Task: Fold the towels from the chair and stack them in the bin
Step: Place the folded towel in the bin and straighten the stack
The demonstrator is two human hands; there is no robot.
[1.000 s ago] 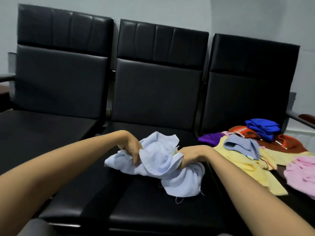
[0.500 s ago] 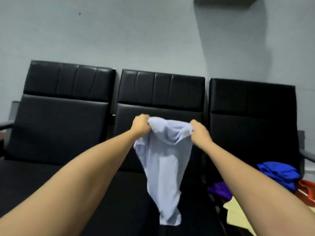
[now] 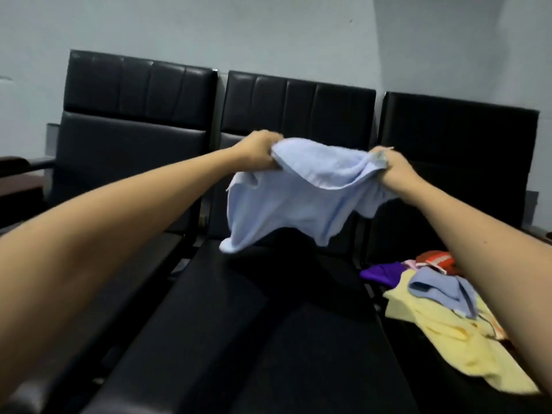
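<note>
A light blue towel [image 3: 298, 201] hangs in the air above the middle black seat [image 3: 254, 324]. My left hand [image 3: 258, 149] grips its upper left corner and my right hand [image 3: 394, 168] grips its upper right corner, so the top edge is stretched between them. The lower part billows loosely above the seat. On the right seat lies a heap of towels: a yellow towel [image 3: 442, 333], a grey-blue towel [image 3: 439, 289], a purple towel [image 3: 382, 271] and a red-orange towel [image 3: 436, 259]. No bin is in view.
Three black padded chairs stand in a row against a pale wall. The left seat [image 3: 125, 264] holds nothing. A dark armrest [image 3: 18, 168] sticks out at far left, and another armrest [image 3: 540, 234] is at far right.
The towel was bunched on the middle seat, then lifted by its top edge. My hands have since moved further apart, spreading it wider, and its lower end has swung up.
</note>
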